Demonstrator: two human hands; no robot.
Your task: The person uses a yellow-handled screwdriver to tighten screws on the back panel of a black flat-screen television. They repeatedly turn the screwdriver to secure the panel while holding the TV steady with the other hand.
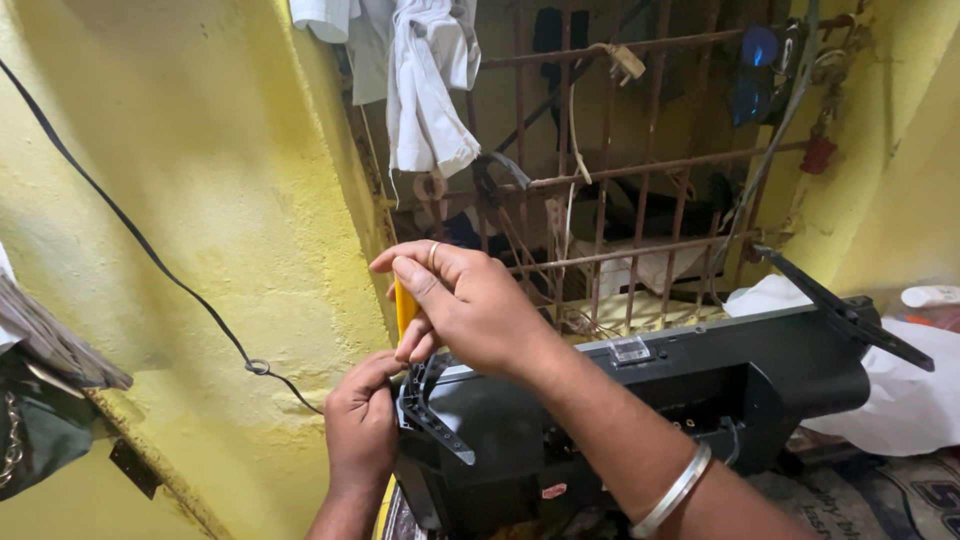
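My right hand (460, 300) comes in from the lower right, forearm slanting up across the view with a metal bangle near the wrist. Its back faces me, knuckles bent, and the thumb and forefinger are pressed together in a tight pinching grip, with a ring on one finger. My left hand (362, 420) rises from below, wrist straight, fingers curled in a closed grip with the knuckles turned right. The two hands sit just apart, right above left.
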